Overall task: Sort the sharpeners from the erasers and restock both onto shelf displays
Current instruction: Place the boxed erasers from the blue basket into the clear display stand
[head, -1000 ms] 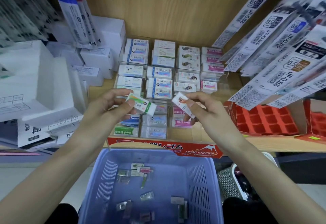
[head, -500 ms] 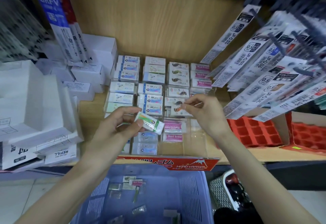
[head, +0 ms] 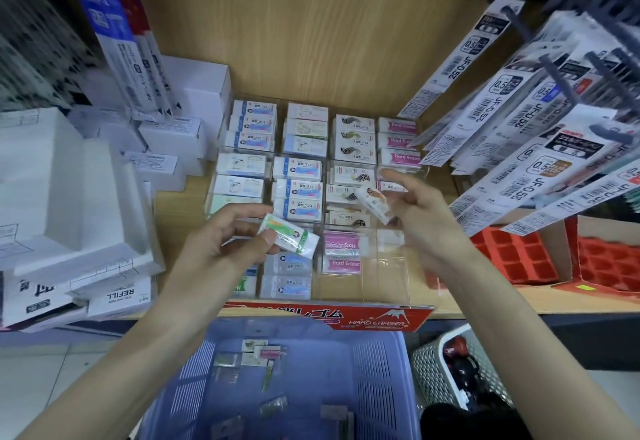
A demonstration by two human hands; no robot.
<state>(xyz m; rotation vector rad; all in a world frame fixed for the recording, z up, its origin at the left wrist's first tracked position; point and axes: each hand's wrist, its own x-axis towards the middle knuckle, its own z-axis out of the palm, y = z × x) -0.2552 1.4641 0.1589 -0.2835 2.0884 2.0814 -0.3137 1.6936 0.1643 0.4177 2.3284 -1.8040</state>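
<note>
My left hand (head: 228, 235) pinches a green-and-white boxed eraser (head: 289, 237) above the front of a clear divided eraser display (head: 391, 273) on the wooden shelf. My right hand (head: 415, 211) holds a white eraser with an orange fish print (head: 375, 202) over the display's third column, just above the fish-print erasers (head: 351, 212). Rows of blue, pale, fish-print and pink "Hard Eraser" boxes (head: 341, 263) fill the display. Below the shelf, a blue plastic basket (head: 374, 370) holds several loose small packets and erasers.
White boxes (head: 59, 176) stack on the left of the shelf. Hanging refill packs (head: 540, 121) crowd the right side above my right hand. Red cardboard trays (head: 512, 252) sit at the shelf's right. A white mesh basket (head: 436, 367) stands beside the blue one.
My right hand carried the fish-print eraser forward to the display's third column, then drew slightly right with it. My left hand kept its eraser and stayed near the display's front. The camera moved closer.
</note>
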